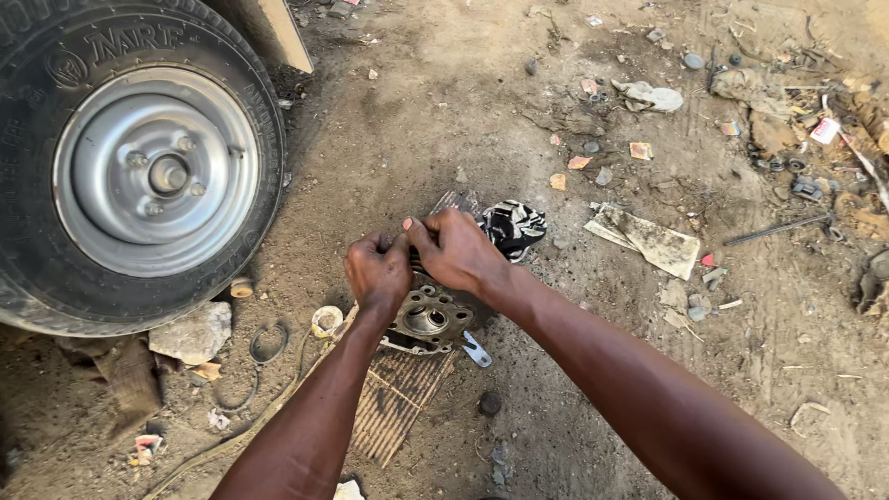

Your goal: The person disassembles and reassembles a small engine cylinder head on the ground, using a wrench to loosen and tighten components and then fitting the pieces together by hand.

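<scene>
My left hand (378, 273) and right hand (454, 248) are both closed, pinching something small I cannot make out. Just under them lies a metal engine part (428, 321), with a small wrench (476, 351) beside it.

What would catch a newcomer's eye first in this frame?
Both hands, left hand and right hand, meet at the centre over a grimy metal engine part lying on a ribbed mat on the dirt. A large tyre with a silver wheel fills the upper left.
</scene>
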